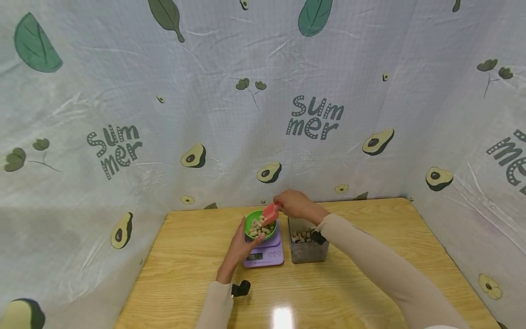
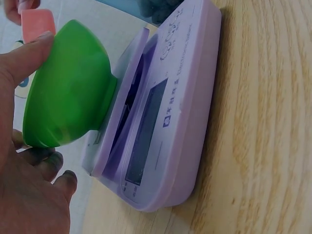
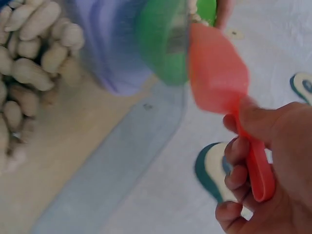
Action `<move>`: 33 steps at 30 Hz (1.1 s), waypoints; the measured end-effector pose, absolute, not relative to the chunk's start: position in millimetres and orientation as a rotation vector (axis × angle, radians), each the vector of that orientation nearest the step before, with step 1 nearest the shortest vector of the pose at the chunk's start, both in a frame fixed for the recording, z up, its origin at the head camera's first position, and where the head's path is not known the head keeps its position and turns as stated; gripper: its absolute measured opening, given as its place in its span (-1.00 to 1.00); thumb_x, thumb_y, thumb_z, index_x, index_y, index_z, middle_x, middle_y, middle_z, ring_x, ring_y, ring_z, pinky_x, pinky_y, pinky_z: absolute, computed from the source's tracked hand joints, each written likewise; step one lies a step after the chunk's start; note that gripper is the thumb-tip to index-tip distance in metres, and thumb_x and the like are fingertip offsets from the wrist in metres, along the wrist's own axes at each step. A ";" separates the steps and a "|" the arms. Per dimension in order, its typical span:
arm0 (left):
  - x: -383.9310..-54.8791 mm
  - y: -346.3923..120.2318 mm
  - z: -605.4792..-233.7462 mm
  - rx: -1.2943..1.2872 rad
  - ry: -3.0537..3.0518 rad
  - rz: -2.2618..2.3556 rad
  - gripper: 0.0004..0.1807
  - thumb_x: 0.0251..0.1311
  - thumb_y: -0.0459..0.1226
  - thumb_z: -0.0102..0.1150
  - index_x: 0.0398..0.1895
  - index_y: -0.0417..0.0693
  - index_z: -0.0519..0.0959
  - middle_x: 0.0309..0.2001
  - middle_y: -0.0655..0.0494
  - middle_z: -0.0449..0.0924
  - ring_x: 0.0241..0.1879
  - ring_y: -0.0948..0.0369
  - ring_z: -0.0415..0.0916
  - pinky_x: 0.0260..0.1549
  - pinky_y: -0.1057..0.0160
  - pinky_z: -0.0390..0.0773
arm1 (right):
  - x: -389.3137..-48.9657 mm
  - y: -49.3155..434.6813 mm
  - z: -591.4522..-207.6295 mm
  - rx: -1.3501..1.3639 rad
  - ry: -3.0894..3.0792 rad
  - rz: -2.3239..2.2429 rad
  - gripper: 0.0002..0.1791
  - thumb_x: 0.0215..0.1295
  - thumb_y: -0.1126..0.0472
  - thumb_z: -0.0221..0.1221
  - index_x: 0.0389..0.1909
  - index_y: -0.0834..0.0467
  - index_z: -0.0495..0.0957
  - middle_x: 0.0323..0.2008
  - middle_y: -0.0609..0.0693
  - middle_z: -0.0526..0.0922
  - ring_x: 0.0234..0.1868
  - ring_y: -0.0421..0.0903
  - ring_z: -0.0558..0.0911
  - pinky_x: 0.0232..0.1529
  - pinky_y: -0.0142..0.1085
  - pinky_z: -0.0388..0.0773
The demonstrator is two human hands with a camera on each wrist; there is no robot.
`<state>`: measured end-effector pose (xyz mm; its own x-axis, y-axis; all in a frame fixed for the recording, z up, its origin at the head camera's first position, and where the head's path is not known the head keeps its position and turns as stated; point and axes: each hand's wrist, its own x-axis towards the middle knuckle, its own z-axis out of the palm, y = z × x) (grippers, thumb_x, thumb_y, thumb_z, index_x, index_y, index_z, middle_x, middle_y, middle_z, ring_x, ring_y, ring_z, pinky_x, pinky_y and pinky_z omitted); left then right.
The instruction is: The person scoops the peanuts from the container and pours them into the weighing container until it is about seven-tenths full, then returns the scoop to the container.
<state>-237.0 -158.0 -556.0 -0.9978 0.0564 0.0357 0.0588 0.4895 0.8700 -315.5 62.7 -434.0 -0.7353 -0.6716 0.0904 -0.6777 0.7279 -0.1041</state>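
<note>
A green bowl [image 1: 249, 222] with peanuts in it stands on the platform of a purple kitchen scale [image 1: 269, 257]. My left hand [image 1: 239, 247] grips the bowl from its left side; in the left wrist view the thumb lies at the rim and the fingers curl on the opposite side. My right hand [image 1: 294, 203] holds a red scoop [image 3: 219, 73] by its handle, fingers wrapped round it. The scoop's head [image 1: 270, 214] is tilted over the bowl's right rim. Peanuts [image 3: 34, 73] also fill part of a clear plastic box [image 1: 309, 254] right of the scale, under my right forearm.
The wooden table [image 1: 193, 256] meets a printed sheet [image 1: 230, 173] hanging behind it and at both sides. Lit digits on the scale's display [image 1: 255, 257] are too small to read surely. The box's walls rise close beside the scale.
</note>
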 end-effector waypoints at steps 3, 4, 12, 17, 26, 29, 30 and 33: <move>-237.0 -158.4 -556.7 -0.095 -2.714 -1.584 0.15 0.16 0.05 0.33 0.56 -0.28 -0.16 0.52 -0.36 -0.06 0.50 -0.26 -0.03 0.42 -0.24 0.06 | -312.6 56.5 -427.1 1.131 -2.831 0.068 -0.89 0.37 0.12 0.21 -0.24 0.05 0.66 -0.34 -0.01 0.70 -0.30 -0.02 0.59 -0.26 -0.15 0.54; -237.1 -158.1 -556.8 -0.095 -2.709 -1.594 0.15 0.16 0.04 0.33 0.56 -0.27 -0.16 0.52 -0.36 -0.06 0.50 -0.26 -0.04 0.42 -0.25 0.06 | -311.7 56.6 -425.5 1.127 -2.811 0.031 -0.89 0.37 0.12 0.21 -0.24 0.05 0.66 -0.34 0.00 0.70 -0.29 -0.01 0.59 -0.26 -0.14 0.55; -235.1 -158.7 -555.9 -0.140 -2.688 -1.579 0.17 0.15 0.03 0.34 0.56 -0.30 -0.20 0.53 -0.39 -0.13 0.50 -0.30 -0.09 0.41 -0.29 0.05 | -307.0 91.6 -430.6 1.030 -2.717 0.283 -0.81 0.37 0.08 0.20 -0.17 0.08 0.67 -0.27 0.00 0.72 -0.20 0.00 0.63 -0.18 -0.12 0.57; -229.5 -158.1 -548.1 -0.118 -2.678 -1.528 0.20 0.12 0.04 0.35 0.59 -0.11 -0.25 0.58 -0.26 -0.24 0.53 -0.26 -0.16 0.43 -0.27 0.02 | -293.3 130.8 -438.8 0.915 -2.684 0.623 -0.73 0.38 0.06 0.17 -0.05 0.13 0.64 -0.16 0.04 0.72 -0.12 0.02 0.63 -0.12 -0.06 0.55; -217.5 -144.4 -521.5 -0.233 -2.572 -1.542 0.14 0.14 0.00 0.34 0.61 0.15 -0.24 0.61 -0.05 -0.27 0.55 -0.18 -0.18 0.40 -0.32 0.04 | -256.5 190.6 -450.1 0.870 -2.669 0.655 -0.71 0.36 0.13 0.20 0.02 0.18 0.63 -0.10 0.07 0.70 -0.09 0.04 0.62 -0.13 -0.04 0.57; -213.9 -135.9 -513.0 -0.280 -2.572 -1.550 0.15 0.13 0.04 0.35 0.60 0.22 -0.25 0.61 -0.05 -0.25 0.54 -0.20 -0.14 0.37 -0.34 0.08 | -250.1 199.2 -452.1 0.891 -2.672 0.589 -0.73 0.35 0.15 0.21 -0.01 0.17 0.63 -0.14 0.05 0.70 -0.15 0.00 0.59 -0.19 -0.10 0.55; -212.5 -132.2 -510.8 -0.293 -2.582 -1.555 0.16 0.12 0.06 0.35 0.60 0.24 -0.26 0.60 -0.06 -0.24 0.54 -0.22 -0.13 0.36 -0.36 0.08 | -248.6 200.8 -452.3 0.905 -2.669 0.562 -0.75 0.34 0.16 0.22 -0.03 0.17 0.64 -0.16 0.05 0.70 -0.18 -0.02 0.58 -0.21 -0.12 0.54; -210.9 -118.1 -508.4 -0.360 -2.635 -1.555 0.15 0.13 0.11 0.32 0.60 0.25 -0.27 0.60 -0.10 -0.23 0.54 -0.22 -0.16 0.35 -0.37 0.08 | -246.8 201.9 -452.7 0.952 -2.646 0.446 -0.79 0.29 0.18 0.27 -0.10 0.15 0.65 -0.25 0.02 0.69 -0.23 -0.04 0.58 -0.25 -0.14 0.54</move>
